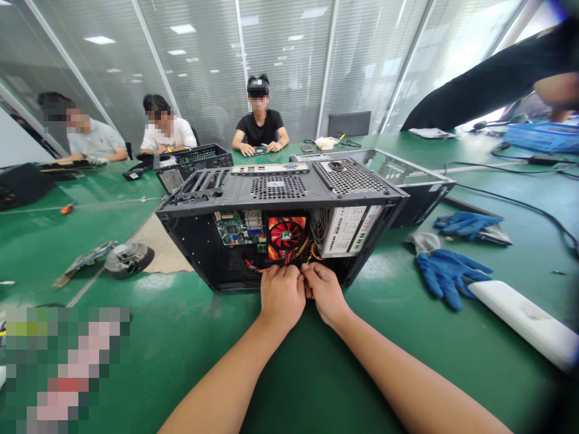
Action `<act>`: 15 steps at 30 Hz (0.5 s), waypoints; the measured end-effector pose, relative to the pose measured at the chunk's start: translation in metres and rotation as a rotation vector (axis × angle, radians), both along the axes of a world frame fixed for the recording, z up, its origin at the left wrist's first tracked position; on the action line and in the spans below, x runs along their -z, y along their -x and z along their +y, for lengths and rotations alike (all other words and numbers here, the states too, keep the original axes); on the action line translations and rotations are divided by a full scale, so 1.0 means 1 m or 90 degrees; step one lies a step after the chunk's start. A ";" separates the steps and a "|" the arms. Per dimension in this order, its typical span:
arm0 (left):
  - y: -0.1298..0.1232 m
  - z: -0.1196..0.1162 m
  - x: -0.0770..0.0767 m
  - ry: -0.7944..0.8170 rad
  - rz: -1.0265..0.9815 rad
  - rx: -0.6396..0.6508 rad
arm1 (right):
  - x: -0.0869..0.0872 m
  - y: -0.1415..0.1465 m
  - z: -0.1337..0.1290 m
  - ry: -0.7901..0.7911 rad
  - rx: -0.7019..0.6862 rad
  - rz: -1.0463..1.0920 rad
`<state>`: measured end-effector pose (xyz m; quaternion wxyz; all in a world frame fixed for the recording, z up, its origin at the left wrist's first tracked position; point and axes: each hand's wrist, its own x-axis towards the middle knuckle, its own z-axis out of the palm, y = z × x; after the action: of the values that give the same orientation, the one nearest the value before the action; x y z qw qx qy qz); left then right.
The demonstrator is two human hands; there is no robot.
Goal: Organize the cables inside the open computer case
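Observation:
A black computer case [190,241] lies on the green table with its open side toward me. Inside it show a green motherboard [233,229], a red and black fan [286,234] and a power supply [350,232] with a white label. Colored cables [256,266] run along the lower part of the opening. My left hand [283,295] is closed at the case's lower front edge, by the cables. Touching it, my right hand [323,292] pinches with thumb and fingers at the cable bundle. What lies between the fingertips is too small to make out.
Blue gloves [446,271] and a white bar-shaped object [525,319] lie at right. A CPU cooler [129,259] sits at left. Behind are more cases [199,158], a blue basket [543,137] and several people. A dark sleeve [479,81] reaches in at upper right.

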<state>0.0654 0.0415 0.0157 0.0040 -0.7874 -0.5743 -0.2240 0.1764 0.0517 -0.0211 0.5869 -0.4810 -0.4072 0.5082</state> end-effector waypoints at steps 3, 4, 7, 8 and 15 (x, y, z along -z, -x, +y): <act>0.000 0.000 0.000 0.001 0.002 -0.004 | 0.002 0.000 0.000 0.000 -0.002 0.003; 0.000 0.000 -0.001 0.000 0.002 -0.006 | 0.002 0.000 0.000 0.001 -0.006 0.005; 0.000 0.001 -0.001 -0.002 -0.004 -0.008 | 0.002 0.000 0.000 0.001 -0.005 0.003; 0.000 0.001 0.000 -0.002 -0.007 -0.008 | 0.001 0.000 0.000 0.001 -0.004 0.002; 0.002 0.001 -0.001 -0.001 -0.017 0.003 | 0.000 0.000 -0.001 0.003 -0.006 0.005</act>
<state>0.0639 0.0424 0.0164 -0.0035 -0.7859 -0.5720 -0.2348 0.1765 0.0509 -0.0207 0.5848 -0.4787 -0.4058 0.5140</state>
